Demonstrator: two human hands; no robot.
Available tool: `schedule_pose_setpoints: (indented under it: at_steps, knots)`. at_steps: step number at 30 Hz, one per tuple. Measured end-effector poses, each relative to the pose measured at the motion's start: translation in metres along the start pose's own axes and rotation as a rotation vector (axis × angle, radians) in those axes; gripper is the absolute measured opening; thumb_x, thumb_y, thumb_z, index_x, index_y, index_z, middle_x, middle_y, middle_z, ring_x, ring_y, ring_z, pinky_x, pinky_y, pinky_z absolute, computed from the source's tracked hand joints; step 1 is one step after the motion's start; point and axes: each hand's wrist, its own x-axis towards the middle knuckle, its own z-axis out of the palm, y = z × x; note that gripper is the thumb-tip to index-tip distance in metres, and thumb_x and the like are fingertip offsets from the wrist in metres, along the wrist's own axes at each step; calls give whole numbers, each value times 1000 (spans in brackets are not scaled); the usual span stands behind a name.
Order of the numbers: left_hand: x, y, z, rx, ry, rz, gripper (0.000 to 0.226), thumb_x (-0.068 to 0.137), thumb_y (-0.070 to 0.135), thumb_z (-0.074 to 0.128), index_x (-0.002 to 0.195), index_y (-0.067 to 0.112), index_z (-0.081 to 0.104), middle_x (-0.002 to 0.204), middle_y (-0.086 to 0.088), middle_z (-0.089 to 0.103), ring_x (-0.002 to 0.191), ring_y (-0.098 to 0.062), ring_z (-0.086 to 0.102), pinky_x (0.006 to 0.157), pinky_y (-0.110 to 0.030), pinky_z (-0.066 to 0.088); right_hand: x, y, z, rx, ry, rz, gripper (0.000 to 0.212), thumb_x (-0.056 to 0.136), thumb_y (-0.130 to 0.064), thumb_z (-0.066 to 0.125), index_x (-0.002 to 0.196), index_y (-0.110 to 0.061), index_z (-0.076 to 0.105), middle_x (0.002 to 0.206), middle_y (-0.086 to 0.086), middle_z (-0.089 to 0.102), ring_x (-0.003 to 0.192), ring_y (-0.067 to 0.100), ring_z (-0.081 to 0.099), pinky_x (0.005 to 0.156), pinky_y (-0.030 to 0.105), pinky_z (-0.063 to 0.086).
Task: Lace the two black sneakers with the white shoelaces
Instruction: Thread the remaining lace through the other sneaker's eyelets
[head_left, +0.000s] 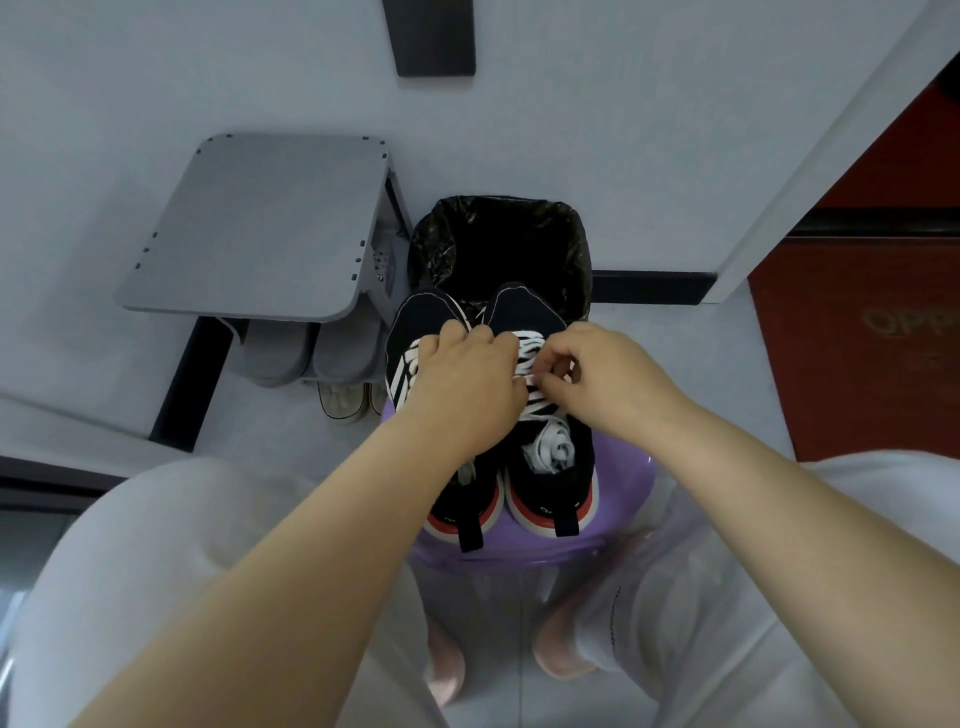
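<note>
The thumb and first fingers of the right hand are curled together and pinch a white lace over the middle of the right sneaker. The left hand lies with bent fingers over the laced part of the left sneaker. Its fingertips are hidden under the hand, so I cannot tell if they grip something. The two hands are near each other but do not touch.

Both sneakers stand side by side, touching, with toes away from the person, on a purple stool between the knees. In this view the toes overlap the near rim of a bin with a black bag. A grey rack stands just beside the bin on the left, with grey slippers under it. On the right of the stool there is open floor up to a red panel, which carries the faint letters "OPP". The white print on the heels is too small to read
</note>
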Motion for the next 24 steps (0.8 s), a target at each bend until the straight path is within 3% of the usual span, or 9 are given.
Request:
schedule_pose_setpoints:
  at_steps: [4,8,12,17,20,24]
  knots:
    - [-1,-3,-6,-47,-6,16,18,97,35,40,105,23,49,109,2,49,108,-23,36,93,-34,26,-6,3,-1,78,65,18,12,86,-23,62,78,-31,57,74,-17,53,62,-2,47,58,14,33]
    - [0,-16,-15,-106,-104,-35,9,96,36,42,92,29,46,100,6,42,111,-22,34,93,-34,23,-11,8,-1,126,114,69,12,86,-21,62,78,-29,59,73,-18,56,66,1,53,60,12,37]
    - [-2,-21,-15,-93,-95,-43,10,95,38,45,95,30,50,100,7,42,107,-19,34,86,-30,19,-12,10,-1,125,116,81,13,86,-22,63,77,-30,58,72,-20,56,67,1,54,60,6,35]
    - [-9,-14,-21,-65,47,37,27,81,54,59,94,32,51,97,10,39,107,-18,35,86,-29,20,-17,9,-9,126,34,-35,11,84,-28,67,91,-30,59,93,-13,56,68,4,57,67,21,46]
    - [-14,-7,-19,92,18,46,36,75,64,60,91,32,59,102,7,44,110,-20,35,92,-32,24,-17,7,-6,30,12,-75,13,82,-25,69,95,-26,66,98,-13,47,70,9,59,73,28,49]
    - [-13,-4,-19,131,-28,17,34,81,59,56,95,29,64,108,4,50,112,-22,35,95,-34,25,-18,4,-4,2,80,-81,6,85,-25,67,89,-22,68,97,-12,49,67,9,57,73,30,49]
